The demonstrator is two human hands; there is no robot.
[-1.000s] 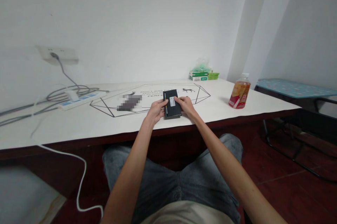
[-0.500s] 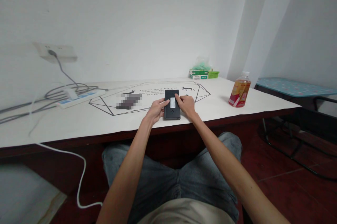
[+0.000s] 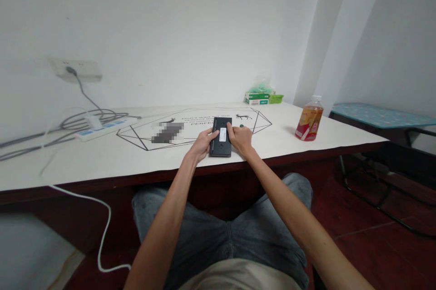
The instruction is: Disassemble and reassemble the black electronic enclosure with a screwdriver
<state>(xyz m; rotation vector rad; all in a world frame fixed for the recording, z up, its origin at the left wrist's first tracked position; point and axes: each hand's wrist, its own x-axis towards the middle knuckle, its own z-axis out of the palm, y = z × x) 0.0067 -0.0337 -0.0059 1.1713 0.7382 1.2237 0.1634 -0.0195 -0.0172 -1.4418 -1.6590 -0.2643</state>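
A flat black box (image 3: 221,143) with a small white label lies on the white table (image 3: 102,158), just in front of me. My left hand (image 3: 203,142) curls against its left edge, the thumb resting on top. My right hand (image 3: 240,139) grips its right edge, fingers bent over the top by the label. Something small and green (image 3: 241,125) shows just beyond my right knuckles.
An orange drink bottle (image 3: 309,118) stands at the right. Green boxes (image 3: 263,97) sit by the wall. A power strip (image 3: 102,128) with coiled cables lies at the left, a white cable hanging off the edge. A blue folding table (image 3: 381,115) stands at the far right.
The black box, tilted up a second ago, now lies flat and turned slightly to the left. Both hands have stayed on its edges.
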